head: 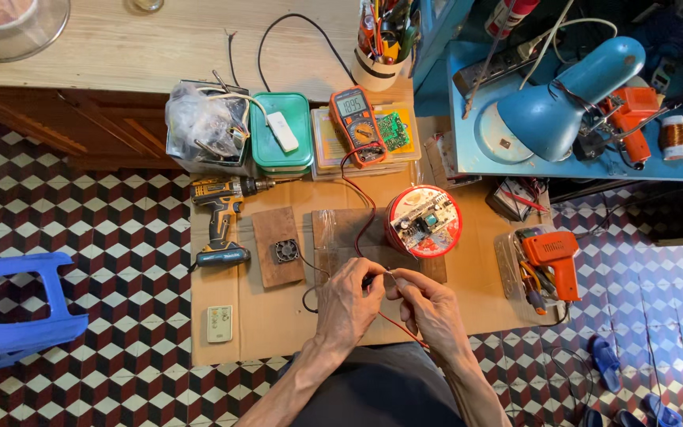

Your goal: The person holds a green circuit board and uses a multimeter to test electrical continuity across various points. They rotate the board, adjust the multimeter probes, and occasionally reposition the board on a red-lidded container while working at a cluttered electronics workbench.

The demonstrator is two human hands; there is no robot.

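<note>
Both hands sit close together on the brown cardboard sheet [468, 269], just below the round red tin [424, 222]. The left hand [347, 304] has its grip closed around a dark probe [371, 278]. The right hand [428, 304] pinches a thin metal tip [393, 273] with a red wire [397, 328] running under it. The two tips almost meet.

The red tin has a circuit board on top. Above the tin lies an orange meter [356, 125]. Left of the tin sit a small black fan [284, 251] on a wood block and a yellow drill [221, 217]. Right of the tin is an orange tool [551, 261].
</note>
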